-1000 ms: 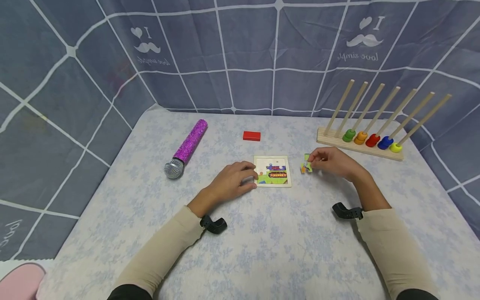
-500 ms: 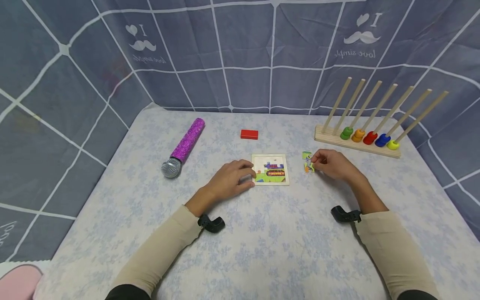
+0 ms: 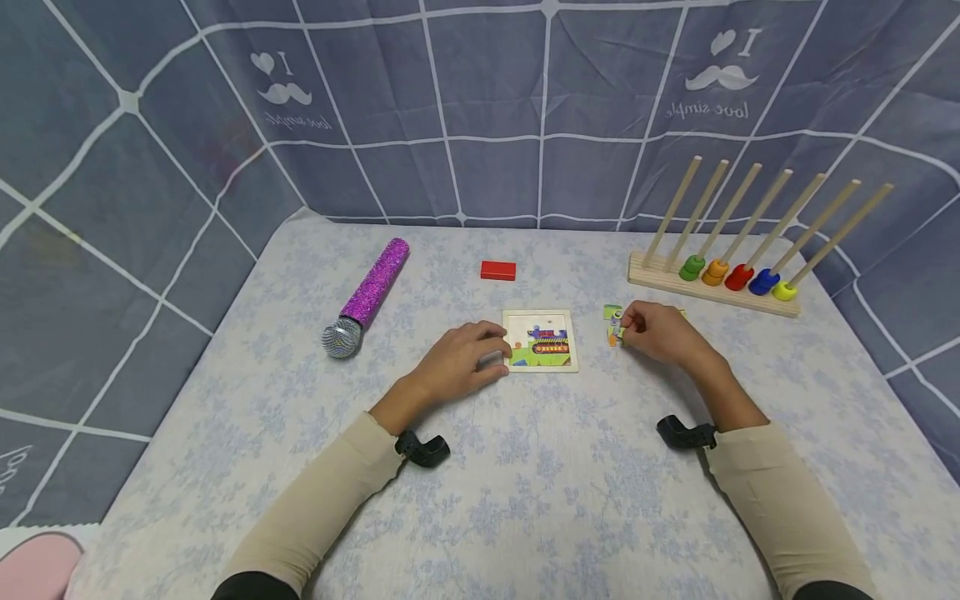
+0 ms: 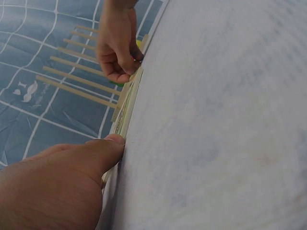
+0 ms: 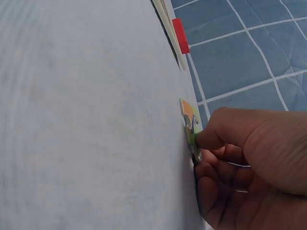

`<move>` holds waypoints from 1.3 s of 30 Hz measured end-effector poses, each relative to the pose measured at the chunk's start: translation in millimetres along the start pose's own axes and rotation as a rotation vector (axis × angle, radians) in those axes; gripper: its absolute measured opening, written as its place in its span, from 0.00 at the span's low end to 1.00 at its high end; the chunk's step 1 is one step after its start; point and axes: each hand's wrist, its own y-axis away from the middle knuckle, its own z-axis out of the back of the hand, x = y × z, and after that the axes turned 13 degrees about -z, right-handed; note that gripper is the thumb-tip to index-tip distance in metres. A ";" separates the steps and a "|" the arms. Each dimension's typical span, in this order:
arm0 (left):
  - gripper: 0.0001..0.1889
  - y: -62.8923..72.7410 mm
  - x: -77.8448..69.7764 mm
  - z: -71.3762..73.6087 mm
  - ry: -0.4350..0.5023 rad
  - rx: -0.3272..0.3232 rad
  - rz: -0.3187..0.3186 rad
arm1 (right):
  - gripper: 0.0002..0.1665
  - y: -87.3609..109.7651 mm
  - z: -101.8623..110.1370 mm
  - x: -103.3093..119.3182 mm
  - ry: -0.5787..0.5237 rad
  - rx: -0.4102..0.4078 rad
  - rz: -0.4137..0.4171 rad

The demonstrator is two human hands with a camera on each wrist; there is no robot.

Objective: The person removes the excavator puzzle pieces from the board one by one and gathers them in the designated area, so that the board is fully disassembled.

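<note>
In the head view, a square wooden jigsaw board with a partly filled picture of a vehicle lies flat on the table. My left hand rests at its left edge, fingers relaxed and thumb apart from them. The left wrist view shows that thumb against the board's edge; the other fingers are mostly hidden. To the board's right, my right hand pinches a small colourful puzzle piece between thumb and fingers, low at the tabletop. A green piece shows beside those fingertips. Whether the two are joined I cannot tell.
A red block lies behind the board. At the left is a glittery purple microphone. A wooden peg rack with coloured beads stands at the back right, beyond my right hand. Grey-blue gridded cloth hangs behind the table.
My right hand has shifted slightly at the puzzle pieces, and the pieces have turned a little under its fingers. My left hand has stayed at the board's edge.
</note>
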 end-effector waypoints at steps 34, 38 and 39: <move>0.14 0.5 -1.3 0.5 0.000 0.011 0.013 | 0.20 -19.2 -17.7 74.3 0.102 0.254 0.340; 0.13 -0.7 -1.3 0.9 0.012 0.010 0.008 | 0.21 -24.7 -28.1 96.4 0.222 0.236 0.322; 0.13 -1.2 -1.3 0.8 0.014 0.010 0.007 | 0.21 -25.3 -29.6 99.5 0.249 0.228 0.308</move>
